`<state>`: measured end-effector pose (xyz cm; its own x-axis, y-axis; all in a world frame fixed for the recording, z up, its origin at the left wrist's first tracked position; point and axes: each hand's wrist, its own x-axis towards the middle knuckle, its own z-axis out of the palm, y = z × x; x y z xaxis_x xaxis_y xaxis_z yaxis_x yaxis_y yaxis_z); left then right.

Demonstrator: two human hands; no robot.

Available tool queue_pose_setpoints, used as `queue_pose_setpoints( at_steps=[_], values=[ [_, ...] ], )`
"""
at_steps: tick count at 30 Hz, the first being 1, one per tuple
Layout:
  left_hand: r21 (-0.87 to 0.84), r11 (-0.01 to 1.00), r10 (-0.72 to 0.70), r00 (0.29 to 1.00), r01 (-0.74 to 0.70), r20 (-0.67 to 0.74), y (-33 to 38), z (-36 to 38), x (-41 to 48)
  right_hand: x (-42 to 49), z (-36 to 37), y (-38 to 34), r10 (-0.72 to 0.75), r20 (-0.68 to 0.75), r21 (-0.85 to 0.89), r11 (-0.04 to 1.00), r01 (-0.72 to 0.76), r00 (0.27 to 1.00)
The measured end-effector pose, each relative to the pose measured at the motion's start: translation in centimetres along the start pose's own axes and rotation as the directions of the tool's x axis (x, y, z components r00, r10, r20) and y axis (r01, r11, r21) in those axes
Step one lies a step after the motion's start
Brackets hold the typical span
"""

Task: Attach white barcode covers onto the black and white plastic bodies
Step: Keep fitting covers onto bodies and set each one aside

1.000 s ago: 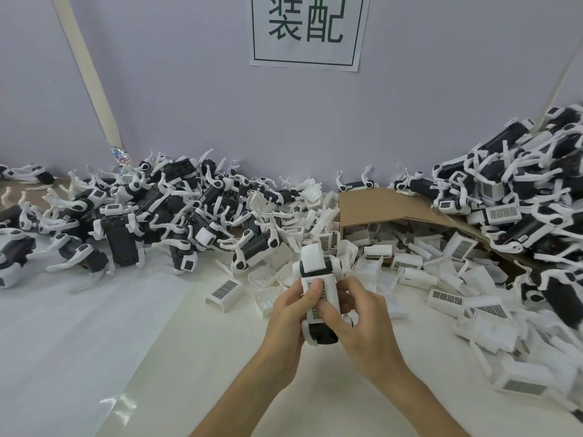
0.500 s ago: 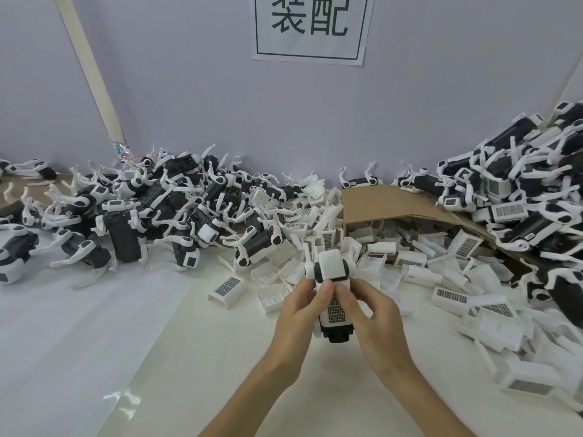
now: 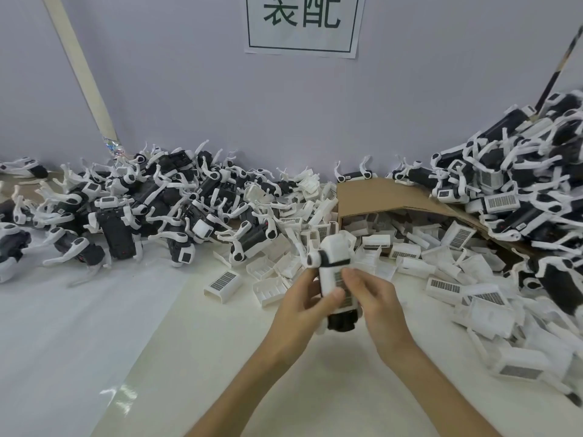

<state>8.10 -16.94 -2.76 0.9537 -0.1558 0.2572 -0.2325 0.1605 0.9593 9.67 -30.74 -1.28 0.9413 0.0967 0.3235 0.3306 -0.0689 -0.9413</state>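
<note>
I hold one black and white plastic body (image 3: 335, 257) upright above the table, near the middle of the view. A white barcode cover (image 3: 342, 290) lies on its front face. My left hand (image 3: 303, 305) grips the body from the left, its thumb pressed on the cover. My right hand (image 3: 375, 302) holds it from the right, fingertips on the barcode. The body's black lower end (image 3: 342, 323) shows between my palms.
Loose barcode covers (image 3: 222, 282) spill from a tipped cardboard box (image 3: 388, 193) across the right of the table. Piles of black and white bodies lie at back left (image 3: 126, 209) and right (image 3: 511, 190). A white sheet (image 3: 63, 326) covers the table's left; a printed sign (image 3: 303, 23) hangs on the wall.
Both hands have lifted the body a little and shifted it right. My right fingers have moved up onto the barcode cover, and the body's top now tilts to the right.
</note>
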Motion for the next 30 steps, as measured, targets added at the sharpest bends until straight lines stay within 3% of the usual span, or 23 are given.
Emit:
queue_pose_setpoints(
  at_steps=[3, 6, 11, 18, 22, 24, 27, 30],
  values=[
    [0.206, 0.971, 0.113, 0.992, -0.12, 0.048, 0.1, 0.6, -0.4, 0.4, -0.6, 0.0, 0.214, 0.089, 0.202, 0.953, -0.228, 0.973],
    [0.366, 0.904, 0.23, 0.973, -0.221, 0.017, -0.2, 1.0, -0.6, 0.6, -0.7, 0.7, 0.25, 0.155, 0.29, 0.913, -0.286, 0.956],
    [0.413, 0.881, 0.268, 0.963, -0.232, -0.032, -0.2, 0.4, -0.3, 0.3, -0.6, 0.4, 0.188, 0.261, 0.331, 0.904, -0.271, 0.947],
    [0.491, 0.85, 0.256, 0.964, -0.191, -0.069, -0.7, 0.8, -0.7, 0.4, 0.1, 0.8, 0.224, 0.193, 0.36, 0.89, -0.282, 0.955],
    [0.541, 0.825, 0.267, 0.956, -0.162, -0.12, -0.9, 1.2, -0.8, 0.2, 0.1, 0.7, 0.152, 0.198, 0.401, 0.889, -0.222, 0.968],
    [0.486, 0.86, 0.244, 0.962, -0.157, -0.122, -0.7, 1.5, -0.8, 0.1, 0.3, 0.5, 0.124, 0.156, 0.38, 0.908, -0.175, 0.98],
    [0.142, 0.979, 0.147, 0.989, -0.144, -0.012, -0.2, 1.5, -0.8, 0.1, 0.3, 0.5, 0.083, 0.001, 0.226, 0.971, -0.081, 0.997],
    [-0.169, 0.983, -0.075, 0.997, 0.071, -0.019, 0.5, 0.6, -0.4, 0.2, -0.2, 0.6, 0.052, -0.018, 0.178, 0.983, -0.048, 0.998]
  ],
)
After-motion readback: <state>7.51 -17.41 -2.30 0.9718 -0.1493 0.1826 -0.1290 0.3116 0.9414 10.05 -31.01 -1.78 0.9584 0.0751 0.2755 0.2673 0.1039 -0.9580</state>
